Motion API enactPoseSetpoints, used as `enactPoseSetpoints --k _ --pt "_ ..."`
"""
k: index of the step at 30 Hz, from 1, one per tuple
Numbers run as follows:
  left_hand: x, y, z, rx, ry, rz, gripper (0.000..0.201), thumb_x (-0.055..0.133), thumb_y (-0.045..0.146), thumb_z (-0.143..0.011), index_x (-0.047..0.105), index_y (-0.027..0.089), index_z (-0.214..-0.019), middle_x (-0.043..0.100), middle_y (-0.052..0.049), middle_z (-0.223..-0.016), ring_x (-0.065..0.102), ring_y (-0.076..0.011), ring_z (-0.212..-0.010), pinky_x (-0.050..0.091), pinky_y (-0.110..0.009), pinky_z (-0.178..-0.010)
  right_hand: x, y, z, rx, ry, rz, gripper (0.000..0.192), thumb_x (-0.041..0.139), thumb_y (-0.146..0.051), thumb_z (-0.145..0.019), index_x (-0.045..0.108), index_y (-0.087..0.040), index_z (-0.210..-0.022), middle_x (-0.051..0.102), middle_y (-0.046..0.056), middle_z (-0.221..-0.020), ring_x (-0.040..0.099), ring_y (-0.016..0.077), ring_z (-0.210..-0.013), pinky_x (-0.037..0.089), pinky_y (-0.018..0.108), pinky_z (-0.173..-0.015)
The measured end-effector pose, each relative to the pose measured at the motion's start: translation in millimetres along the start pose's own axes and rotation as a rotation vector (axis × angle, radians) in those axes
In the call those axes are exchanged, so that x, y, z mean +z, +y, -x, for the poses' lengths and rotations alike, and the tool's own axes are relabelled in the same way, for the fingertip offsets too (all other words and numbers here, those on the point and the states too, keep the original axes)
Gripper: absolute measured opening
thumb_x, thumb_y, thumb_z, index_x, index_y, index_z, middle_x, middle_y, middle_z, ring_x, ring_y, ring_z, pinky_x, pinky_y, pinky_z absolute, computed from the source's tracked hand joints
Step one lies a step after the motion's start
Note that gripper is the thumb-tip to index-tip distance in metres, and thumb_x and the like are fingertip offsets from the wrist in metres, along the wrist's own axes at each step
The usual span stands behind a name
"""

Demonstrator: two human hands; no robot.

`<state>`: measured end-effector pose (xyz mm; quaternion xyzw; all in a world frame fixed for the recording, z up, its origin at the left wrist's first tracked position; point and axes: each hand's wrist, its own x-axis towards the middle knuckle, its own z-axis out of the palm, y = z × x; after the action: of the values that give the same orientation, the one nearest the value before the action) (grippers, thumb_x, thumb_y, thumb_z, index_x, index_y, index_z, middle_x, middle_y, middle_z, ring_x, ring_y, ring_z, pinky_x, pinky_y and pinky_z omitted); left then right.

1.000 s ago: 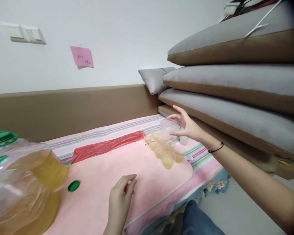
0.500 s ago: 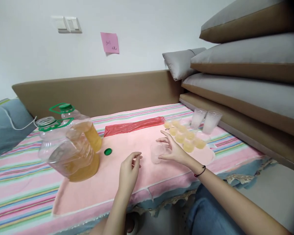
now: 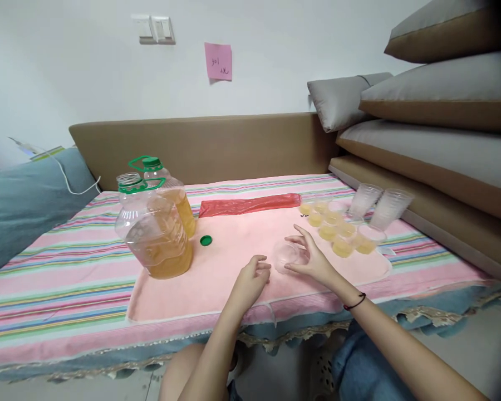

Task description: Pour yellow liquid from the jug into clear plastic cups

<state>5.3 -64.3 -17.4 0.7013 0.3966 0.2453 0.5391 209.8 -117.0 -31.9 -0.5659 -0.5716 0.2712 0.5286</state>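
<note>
An empty clear plastic cup (image 3: 287, 257) is standing on the pink towel (image 3: 217, 273), near its front edge, roughly midway between the two oil jugs and the cluster of filled cups. The right hand (image 3: 313, 259) is holding the cup from its right side, fingers curled loosely around the wall and thumb toward the person. The left hand (image 3: 250, 281) is resting on the towel just left of the cup, fingers half-curled, gripping nothing; whether a fingertip is touching the cup cannot be told. A black band (image 3: 354, 302) is sitting on the right wrist. Behind and to the right, small filled cups (image 3: 334, 231) of yellow liquid are grouped on the towel, and two tall empty cups (image 3: 378, 203) are standing just beyond them. To the left, an uncapped jug (image 3: 154, 234) holding yellow oil is standing on the towel's corner, with a second, capped jug (image 3: 167, 186) close behind it. A green cap (image 3: 206, 240) is lying on the towel just right of the jugs. A red plastic bag (image 3: 250, 204) is lying flat along the towel's far edge. The striped cloth (image 3: 45, 278) is covering the table beneath everything.
</note>
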Motion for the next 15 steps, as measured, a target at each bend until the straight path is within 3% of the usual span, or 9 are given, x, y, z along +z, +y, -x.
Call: enactPoseSetpoints --k 6,10,13,15 --pt "-2.7 2 1 0.019 0.031 0.013 0.036 0.048 0.016 -0.078 0.056 0.015 -0.114 0.068 -0.013 -0.113 0.066 -0.0114 -0.069 0.050 -0.024 -0.063 2 4 2 0.021 0.004 0.031 0.105 0.084 -0.041 -0.062 0.021 -0.030 -0.146 0.053 0.014 -0.131 0.049 0.0292 -0.131 0.038 0.053 -0.108" --pt "-7.7 3 2 0.079 0.093 0.013 0.037 0.049 0.015 -0.075 0.059 0.016 -0.111 0.069 -0.012 -0.113 0.066 -0.0118 -0.069 0.050 -0.025 -0.063 -8 -8 7 -0.001 0.054 0.017 0.108 0.085 -0.042 -0.059 0.022 -0.032 -0.146 0.046 0.016 -0.141 0.045 0.0302 -0.134 0.041 0.054 -0.107" --pt "-12.5 7 6 0.166 0.168 0.014 0.028 0.051 0.022 -0.079 0.063 0.017 -0.104 0.070 -0.009 -0.107 0.067 -0.0139 -0.070 0.052 -0.027 -0.065 -30 -26 28 -0.071 0.205 -0.028 0.090 0.078 -0.045 -0.070 0.027 -0.035 -0.144 0.056 0.012 -0.135 0.052 0.0275 -0.130 0.045 0.052 -0.105" --pt "-16.0 11 11 0.242 0.271 0.010 0.023 0.052 0.029 -0.083 0.065 0.019 -0.099 0.069 -0.008 -0.105 0.067 -0.0180 -0.085 0.053 -0.030 -0.073 -45 -34 55 -0.028 0.327 -0.054 0.069 0.067 -0.047 -0.081 0.035 -0.034 -0.141 0.070 0.010 -0.116 0.063 0.0265 -0.117 0.046 0.052 -0.104"
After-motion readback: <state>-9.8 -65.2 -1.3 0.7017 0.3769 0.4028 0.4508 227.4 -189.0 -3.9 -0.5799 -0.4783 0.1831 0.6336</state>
